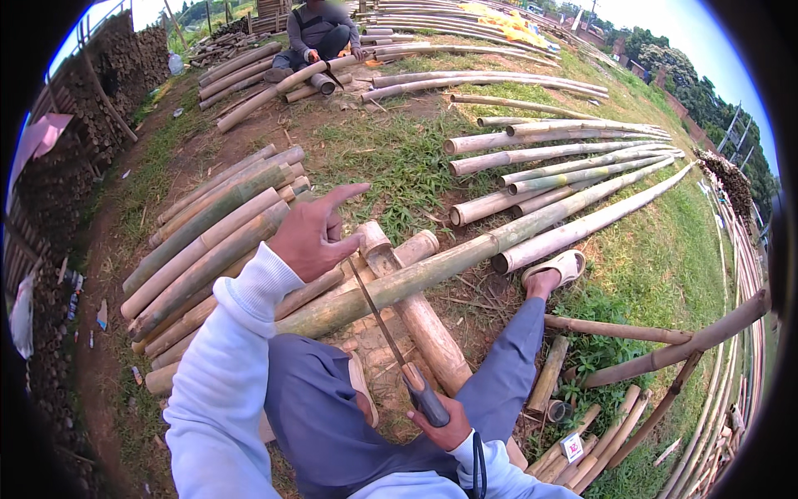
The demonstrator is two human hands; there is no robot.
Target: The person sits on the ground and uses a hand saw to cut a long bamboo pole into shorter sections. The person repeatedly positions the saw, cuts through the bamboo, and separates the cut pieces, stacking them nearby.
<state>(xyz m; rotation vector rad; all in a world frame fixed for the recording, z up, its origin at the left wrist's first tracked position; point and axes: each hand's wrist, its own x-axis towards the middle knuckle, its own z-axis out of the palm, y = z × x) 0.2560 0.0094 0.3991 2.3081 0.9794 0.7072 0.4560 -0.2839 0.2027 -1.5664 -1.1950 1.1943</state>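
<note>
My right hand [445, 425] is wrapped round the dark handle of a hand saw [387, 333]. The saw's narrow blade slants up and left across a long bamboo pole [465, 256]; I cannot tell whether its teeth touch the pole. Raised near the blade's tip, my left hand [312, 239] has its index finger stretched out and its thumb apart, with the other fingers curled and nothing held. A thicker bamboo piece [432, 339] lies crosswise under the pole, between my legs. Another short bamboo end [417, 246] sticks out beside it.
Cut bamboo lengths [218, 220] lie stacked at the left. Several long poles [565, 158] spread over the grass at the right. A bamboo frame [665, 366] stands at the lower right, near a small white card [572, 447]. Farther off, a person [320, 37] sits sawing bamboo.
</note>
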